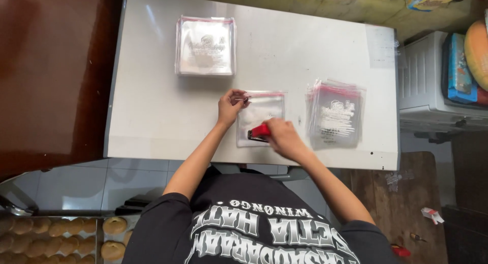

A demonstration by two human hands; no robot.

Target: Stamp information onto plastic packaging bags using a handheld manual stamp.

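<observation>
Clear plastic bag [260,116], flimsy and slippery: my left hand [231,106] pinches its 12 o'clock edge; my right hand [284,138] grips a red stapler [259,132].

Garment: a black short-sleeved cotton T-shirt [254,228], seen from above.
Print: large white gothic-style lettering [269,233] arches across the chest, upside down to the camera.
Sleeves: short black sleeves [155,218] end above the elbows; both forearms are bare.
Hands: left hand [231,105] and right hand [284,138] wear no gloves, rings or watch.
</observation>
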